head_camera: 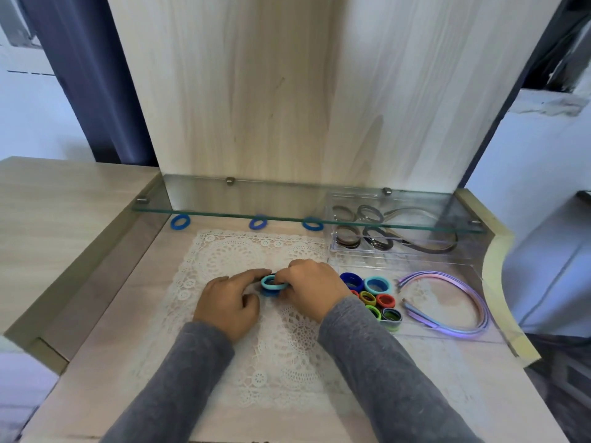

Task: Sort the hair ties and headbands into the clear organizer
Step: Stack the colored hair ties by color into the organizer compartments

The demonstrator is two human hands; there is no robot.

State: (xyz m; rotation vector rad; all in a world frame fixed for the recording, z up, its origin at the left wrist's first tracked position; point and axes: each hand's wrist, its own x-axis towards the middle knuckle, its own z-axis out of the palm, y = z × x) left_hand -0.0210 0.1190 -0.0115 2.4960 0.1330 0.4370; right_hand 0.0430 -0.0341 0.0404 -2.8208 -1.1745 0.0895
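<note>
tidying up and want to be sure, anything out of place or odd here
Yes: three blue hair ties lie loose in a row at the back of the table, under the glass shelf edge, outside the clear organizer where the other coloured ties sit. Nothing looks spilled or broken.

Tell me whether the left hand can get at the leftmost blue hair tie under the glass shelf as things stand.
Probably yes. Nothing lies between the left hand and that blue hair tie; the glass shelf only overhangs it, so the hand must slip in low.
</note>
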